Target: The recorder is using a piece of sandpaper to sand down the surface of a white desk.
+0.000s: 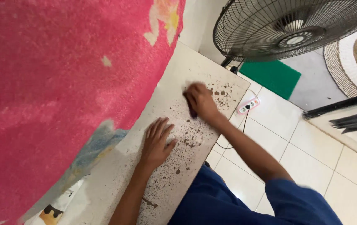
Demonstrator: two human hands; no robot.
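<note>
1. Wiping looks like the step in hand: the right hand (200, 101), fingers curled onto a small dark object (192, 111) I cannot identify, presses the speckled board (178, 79) at frame centre.
2. The left hand (157, 143) lies flat, fingers spread, below it.
3. Remaining brown specks (191, 139) call for further strokes.
4. A pink blanket (62, 83) fills the upper left.

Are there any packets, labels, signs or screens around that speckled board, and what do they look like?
Printed packet or paper: bottom left on the white board with brown specks, partly under the pink fabric; white with black and orange print, too cut off to tell its shape.
No screens or signs show.
The left hand lies flat on the board, apart from the packet; the right hand presses something dark, blurred.
</note>
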